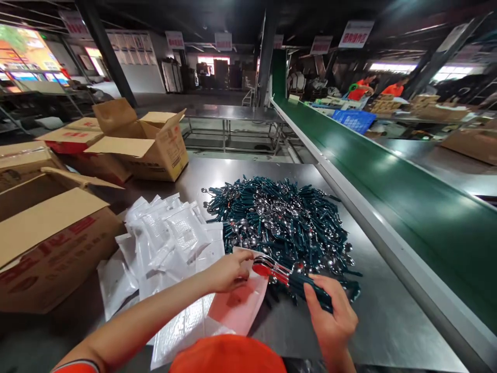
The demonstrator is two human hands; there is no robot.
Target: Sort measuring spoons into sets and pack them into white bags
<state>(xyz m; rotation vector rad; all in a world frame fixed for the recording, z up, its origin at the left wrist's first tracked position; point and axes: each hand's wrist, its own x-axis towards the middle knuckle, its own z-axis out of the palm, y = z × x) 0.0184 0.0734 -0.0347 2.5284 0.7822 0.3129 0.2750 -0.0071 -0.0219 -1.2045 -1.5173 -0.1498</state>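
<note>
My right hand [334,313] is closed around the dark green handles of a stack of spoons [277,270]. Their shiny bowls point left, at the mouth of a padded envelope [243,305] that looks pinkish. My left hand [230,270] has its fingers bent over the top edge of this envelope, gripping it; part of the fingertips is hidden. Just beyond both hands spreads a big heap of loose spoons [279,212] with the same green handles. Left of the heap, partly under my left forearm, lies a pile of white padded envelopes [174,233].
Open cardboard boxes stand at the left, one near [58,248] and one farther back [166,150]. A green conveyor belt [373,155] with a metal rail runs along the right of the steel table [392,311]. Beyond it are a blue crate [353,120] and people in orange.
</note>
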